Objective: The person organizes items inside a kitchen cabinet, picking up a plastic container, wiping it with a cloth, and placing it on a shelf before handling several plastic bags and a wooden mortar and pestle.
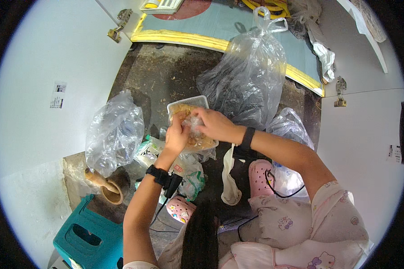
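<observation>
Before me is a clear plastic tray [202, 101] filled with light brown food or dried pieces, their kind unclear. My left hand [177, 134] is at the tray's left side, its fingers over the contents and beside a crumpled piece of clear plastic [196, 124]. From the right, my right hand [215, 125] reaches over the tray, its fingers bent at the same clear plastic; its fingertips are blurred. Whether either hand grips the plastic cannot be told. Under the tray's near left side lies a white and green printed plastic bag [185, 169].
A large tied clear bag [252, 74] stands beyond the tray, another clear bag [116, 134] to its left. A wooden mortar [116, 190] with a pestle [99, 180] and a teal plastic stool [91, 235] are at lower left. White cabinet doors flank both sides.
</observation>
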Demonstrator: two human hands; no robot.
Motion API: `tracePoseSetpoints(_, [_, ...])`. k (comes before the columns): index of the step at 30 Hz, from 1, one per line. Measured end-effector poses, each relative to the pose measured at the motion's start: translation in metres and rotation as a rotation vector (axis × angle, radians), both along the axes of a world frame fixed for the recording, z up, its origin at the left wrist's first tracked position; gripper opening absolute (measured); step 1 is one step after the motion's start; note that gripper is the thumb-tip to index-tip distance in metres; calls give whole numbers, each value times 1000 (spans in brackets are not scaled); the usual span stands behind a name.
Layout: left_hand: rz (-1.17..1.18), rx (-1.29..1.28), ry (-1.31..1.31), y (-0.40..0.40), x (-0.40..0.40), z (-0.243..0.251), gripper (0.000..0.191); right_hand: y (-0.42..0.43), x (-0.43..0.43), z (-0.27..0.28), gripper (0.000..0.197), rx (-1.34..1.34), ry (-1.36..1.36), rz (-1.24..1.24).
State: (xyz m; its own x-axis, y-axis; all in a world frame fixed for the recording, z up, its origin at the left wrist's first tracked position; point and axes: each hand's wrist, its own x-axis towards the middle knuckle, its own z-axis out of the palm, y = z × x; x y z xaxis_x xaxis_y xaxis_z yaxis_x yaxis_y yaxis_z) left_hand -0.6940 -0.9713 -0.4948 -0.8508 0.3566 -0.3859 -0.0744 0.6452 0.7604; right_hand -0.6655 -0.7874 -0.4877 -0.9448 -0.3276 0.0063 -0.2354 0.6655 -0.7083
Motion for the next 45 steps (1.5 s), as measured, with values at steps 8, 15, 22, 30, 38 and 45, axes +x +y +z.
tracePoseSetpoints(8, [-268,42,549,6,13,11,46,9,-25,-14,28,-151,-275,59])
tracePoseSetpoints(15, [-60,-10,304,11,6,0,33,13,-7,6,31,-76,-119,-25])
tracePoseSetpoints(22, [-76,47,192,9,-3,-32,30,18,-2,-7,29,142,58,89])
tracePoseSetpoints(30, [-231,40,311,4,1,-4,26,25,-24,-25,20,105,-125,284])
tracePoseSetpoints(38, [-278,-236,448,9,39,34,34,6,-9,-17,37,123,-15,39])
tracePoseSetpoints(45, [158,172,-155,10,35,23,66,4,-33,-1,83,177,-250,77])
